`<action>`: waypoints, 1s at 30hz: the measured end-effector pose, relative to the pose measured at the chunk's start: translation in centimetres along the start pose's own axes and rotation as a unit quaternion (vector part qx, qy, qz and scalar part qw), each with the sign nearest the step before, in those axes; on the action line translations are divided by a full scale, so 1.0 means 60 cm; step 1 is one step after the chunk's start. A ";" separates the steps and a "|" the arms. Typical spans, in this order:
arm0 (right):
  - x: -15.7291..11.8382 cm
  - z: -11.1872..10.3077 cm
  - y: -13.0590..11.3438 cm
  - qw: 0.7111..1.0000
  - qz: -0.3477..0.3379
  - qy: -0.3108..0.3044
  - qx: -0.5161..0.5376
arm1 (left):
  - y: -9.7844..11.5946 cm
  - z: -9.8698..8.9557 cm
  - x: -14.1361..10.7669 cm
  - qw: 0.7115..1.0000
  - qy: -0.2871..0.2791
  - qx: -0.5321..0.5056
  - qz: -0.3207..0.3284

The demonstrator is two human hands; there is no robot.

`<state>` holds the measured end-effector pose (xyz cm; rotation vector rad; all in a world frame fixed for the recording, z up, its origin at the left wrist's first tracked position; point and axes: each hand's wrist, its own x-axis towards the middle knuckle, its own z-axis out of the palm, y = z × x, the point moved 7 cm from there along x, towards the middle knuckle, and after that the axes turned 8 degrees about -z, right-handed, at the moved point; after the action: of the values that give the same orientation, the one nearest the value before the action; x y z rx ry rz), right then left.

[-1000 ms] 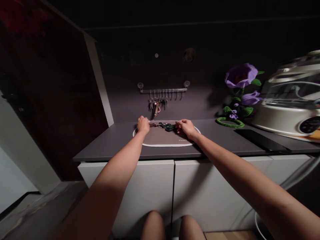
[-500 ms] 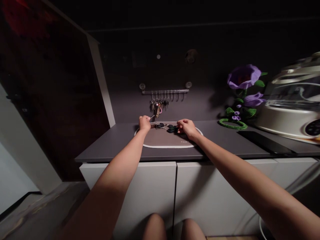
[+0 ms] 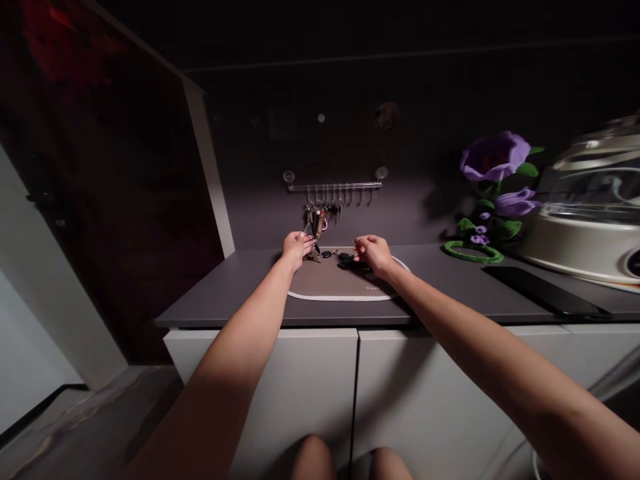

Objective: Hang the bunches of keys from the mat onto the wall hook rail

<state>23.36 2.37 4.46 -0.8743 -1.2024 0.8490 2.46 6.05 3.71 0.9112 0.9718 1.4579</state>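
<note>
My left hand (image 3: 296, 249) is closed at the left part of a brown mat (image 3: 330, 285) with a white edge. Its fingers grip a bunch of keys (image 3: 315, 254), which hangs at the fingertips just above the mat. Over the mat's right part, my right hand (image 3: 374, 253) has its fingers curled in a pinch; what they hold, if anything, is too small to see. Black key fobs (image 3: 346, 261) lie on the mat between the hands, close to the right fingertips. Behind, several keys (image 3: 330, 210) hang from a clear hook rail (image 3: 335, 187) on the wall.
Purple fabric flowers (image 3: 495, 157) with a green ring base stand on the right of the grey counter (image 3: 215, 293). A black flat slab (image 3: 543, 290) lies before a cream appliance (image 3: 585, 233). White cabinet doors (image 3: 300, 380) are below; a dark door (image 3: 125, 200) is at left.
My left hand has turned and its fingers now reach rightward, with the bunch of keys dangling from them. My right hand has lifted slightly off the black fobs. The view shifted a little.
</note>
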 end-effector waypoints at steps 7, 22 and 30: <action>0.017 0.051 -0.010 1.000 -0.004 -0.010 0.005 | 0.004 0.013 -0.006 0.995 -0.055 -0.078 -0.024; 0.031 0.102 0.018 0.989 -0.047 -0.140 -0.025 | 0.010 0.036 -0.017 0.972 -0.124 -0.193 -0.059; 0.032 0.109 0.018 0.982 -0.027 -0.188 0.012 | 0.011 0.037 -0.016 0.975 -0.124 -0.179 -0.051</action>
<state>17.16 5.25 5.20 -0.6739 -1.5334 1.0109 4.40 5.22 5.12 0.7448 0.5400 1.3389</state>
